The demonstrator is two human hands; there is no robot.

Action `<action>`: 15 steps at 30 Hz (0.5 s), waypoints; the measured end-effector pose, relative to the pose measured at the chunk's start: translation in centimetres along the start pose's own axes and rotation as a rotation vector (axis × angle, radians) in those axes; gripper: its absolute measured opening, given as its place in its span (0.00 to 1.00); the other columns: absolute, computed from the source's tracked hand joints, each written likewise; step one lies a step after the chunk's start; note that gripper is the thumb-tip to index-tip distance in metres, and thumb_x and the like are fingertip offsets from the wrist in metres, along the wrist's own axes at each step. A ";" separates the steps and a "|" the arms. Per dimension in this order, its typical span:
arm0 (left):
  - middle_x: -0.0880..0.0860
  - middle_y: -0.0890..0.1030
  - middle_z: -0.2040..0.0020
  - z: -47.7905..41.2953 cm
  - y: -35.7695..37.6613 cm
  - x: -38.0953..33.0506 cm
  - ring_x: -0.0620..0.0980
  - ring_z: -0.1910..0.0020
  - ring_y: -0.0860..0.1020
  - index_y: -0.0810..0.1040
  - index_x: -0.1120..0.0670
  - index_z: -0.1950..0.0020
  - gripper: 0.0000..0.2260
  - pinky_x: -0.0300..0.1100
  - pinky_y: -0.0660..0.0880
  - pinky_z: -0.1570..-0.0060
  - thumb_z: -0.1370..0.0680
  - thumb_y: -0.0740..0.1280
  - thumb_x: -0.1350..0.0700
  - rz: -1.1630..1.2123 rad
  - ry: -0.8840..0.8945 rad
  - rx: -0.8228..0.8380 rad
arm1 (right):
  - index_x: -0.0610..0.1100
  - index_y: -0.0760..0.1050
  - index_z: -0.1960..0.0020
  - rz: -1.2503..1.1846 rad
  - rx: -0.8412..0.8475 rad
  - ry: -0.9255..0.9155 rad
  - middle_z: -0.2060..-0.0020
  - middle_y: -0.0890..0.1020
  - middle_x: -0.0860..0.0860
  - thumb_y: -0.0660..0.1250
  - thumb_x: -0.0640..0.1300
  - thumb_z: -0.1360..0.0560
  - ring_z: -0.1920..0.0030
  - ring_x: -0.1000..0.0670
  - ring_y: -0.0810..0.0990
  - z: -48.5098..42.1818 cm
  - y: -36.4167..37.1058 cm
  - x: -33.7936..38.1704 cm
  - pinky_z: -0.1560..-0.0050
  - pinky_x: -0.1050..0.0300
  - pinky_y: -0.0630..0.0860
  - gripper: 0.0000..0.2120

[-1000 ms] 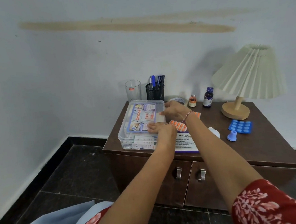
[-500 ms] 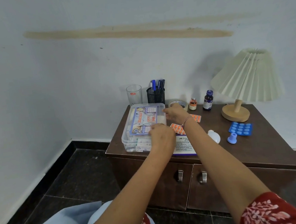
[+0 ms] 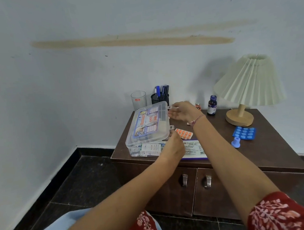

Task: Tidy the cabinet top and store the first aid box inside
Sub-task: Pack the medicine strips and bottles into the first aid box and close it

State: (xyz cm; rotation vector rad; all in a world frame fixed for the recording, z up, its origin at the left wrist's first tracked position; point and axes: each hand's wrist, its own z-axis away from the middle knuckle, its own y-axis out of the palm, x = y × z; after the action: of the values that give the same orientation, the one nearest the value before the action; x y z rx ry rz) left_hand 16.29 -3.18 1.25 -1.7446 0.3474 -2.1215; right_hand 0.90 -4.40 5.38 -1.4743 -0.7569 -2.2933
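Observation:
The clear plastic first aid box (image 3: pixel 143 150) stands at the left end of the brown cabinet top (image 3: pixel 262 152). Its labelled lid (image 3: pixel 148 122) is tilted, with the right edge raised off the base. My left hand (image 3: pixel 174 144) pinches the lid's near right corner by the latch. My right hand (image 3: pixel 182 111) holds the lid's far right edge, fingers at the other latch. An orange blister pack (image 3: pixel 184 133) and a stamp pad box (image 3: pixel 194 148) lie just right of the first aid box, between my arms.
At the back stand a glass (image 3: pixel 138 99), a pen holder (image 3: pixel 159 97), a small orange bottle (image 3: pixel 198 105), a dark bottle (image 3: pixel 212 105) and a pleated lamp (image 3: pixel 246 85). A blue blister pack (image 3: pixel 244 133) and blue cap (image 3: pixel 236 142) lie right. The cabinet doors (image 3: pixel 185 180) are closed.
The lid's right edge has come up from flat on the box. Both hands have shifted to that edge, and the camera has tilted up slightly.

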 end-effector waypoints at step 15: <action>0.56 0.69 0.29 0.3 1.8 2.4 0.64 0.27 0.61 0.67 0.52 0.29 0.23 0.67 0.51 0.31 0.22 0.62 0.45 -0.453 0.046 0.144 | 0.34 0.68 0.44 -0.205 0.055 0.006 0.56 0.75 0.40 0.52 0.33 0.19 0.61 0.46 0.74 1.1 1.1 0.0 0.39 0.51 0.71 0.08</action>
State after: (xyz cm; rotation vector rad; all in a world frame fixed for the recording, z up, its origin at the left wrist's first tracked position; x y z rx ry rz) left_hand 16.39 -5.79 2.69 -1.8217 -0.2087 -2.4204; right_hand 2.27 -4.68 6.02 -1.4244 -1.0033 -2.4009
